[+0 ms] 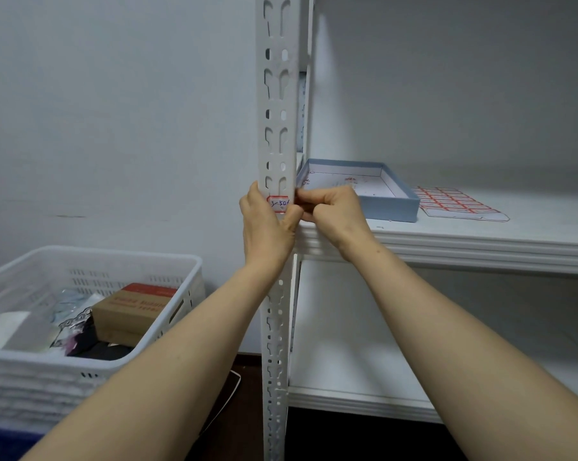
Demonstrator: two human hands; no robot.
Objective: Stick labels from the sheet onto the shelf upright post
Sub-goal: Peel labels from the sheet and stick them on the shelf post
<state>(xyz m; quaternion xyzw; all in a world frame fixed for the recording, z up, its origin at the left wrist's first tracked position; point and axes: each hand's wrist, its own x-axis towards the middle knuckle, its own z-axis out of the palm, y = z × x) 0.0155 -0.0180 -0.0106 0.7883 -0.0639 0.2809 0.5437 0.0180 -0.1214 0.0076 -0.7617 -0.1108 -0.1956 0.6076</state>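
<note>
Shelf [480, 241]: filling the frame from 1 to 5 o'clock; showing two white boards, one at hand height and one lower; serving up top as a table for the supplies, within easy reach.
Upright post [276, 94]: running from 12 to 6 o'clock through the middle; counting one, slotted, facing the person, probably the reason for labelling on this face.
Basket [91, 257]: sitting at 8 o'clock, well apart from the work; counting one, white, holding a brown carton and some packets; seemingly playing no part in the sticking.
Box [391, 207]: resting on the upper board at 3 o'clock of the post, just behind the right hand; counting one, pale blue, open.
Label sheet [454, 201]: lying flat just beside the box, at its 3 o'clock; counting one sheet, carrying several rows of red-bordered stickers, too small for tallying; likely waiting close by for the next peel.
Left hand [264, 227]: clasping the post from 9 o'clock, fingers running up its side, thumb crossing the front below the label; apparently steadying.
Right hand [331, 207]: reaching in from 3 o'clock, fingers curled, pinching the label's right edge; probably aligning it or smoothing it down.
Label [278, 203]: sitting on the post's front just above the upper board, between both hands; counting one stuck here, red-bordered, handwritten, reading roughly "3-50".
</note>
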